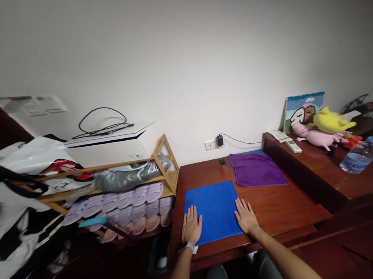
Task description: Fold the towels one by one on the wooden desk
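On the desk (274,207), hands (192,226) rest palm-down at edges of a blue cloth (216,213)

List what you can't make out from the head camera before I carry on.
All in the head view:
Blue cloth: the patches beneath the left hand and right hand are covered by them.
Lower cloth: mostly hidden by the purple cloth.
White box: its printed label is too small to read.
Remote: button markings are too small.
Black-and-white bag: cut off by the left edge.
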The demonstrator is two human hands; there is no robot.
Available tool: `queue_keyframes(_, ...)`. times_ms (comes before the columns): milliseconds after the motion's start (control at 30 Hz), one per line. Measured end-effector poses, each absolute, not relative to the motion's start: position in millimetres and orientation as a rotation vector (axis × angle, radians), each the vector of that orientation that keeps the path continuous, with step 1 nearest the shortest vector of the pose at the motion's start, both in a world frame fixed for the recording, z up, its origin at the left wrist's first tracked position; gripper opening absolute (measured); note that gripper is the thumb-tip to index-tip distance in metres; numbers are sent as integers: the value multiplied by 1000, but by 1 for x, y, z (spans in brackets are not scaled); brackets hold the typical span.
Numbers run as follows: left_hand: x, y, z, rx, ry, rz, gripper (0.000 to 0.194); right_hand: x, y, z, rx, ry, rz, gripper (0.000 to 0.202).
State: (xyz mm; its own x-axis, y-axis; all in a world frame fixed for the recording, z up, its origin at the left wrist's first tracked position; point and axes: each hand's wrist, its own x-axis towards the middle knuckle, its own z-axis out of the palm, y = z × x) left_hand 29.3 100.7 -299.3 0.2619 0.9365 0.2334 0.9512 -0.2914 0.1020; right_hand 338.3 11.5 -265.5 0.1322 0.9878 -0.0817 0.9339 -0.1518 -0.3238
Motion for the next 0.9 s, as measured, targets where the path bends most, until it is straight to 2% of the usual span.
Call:
queue_keyframes(433, 34, 81, -300, -2471, -1781, -366, 62, 342, -13, -261, -2200, -1903, 429, 67)
queue_keyframes(667, 97, 93, -277, -2643, -1567, -391, 58, 342, -12, -261, -2166, -1891, 418, 66)
queue_keyframes(900, 123, 101, -281, -2621, -1718, -359, 60, 343, -11, -260, -2175, -1901, 432, 66)
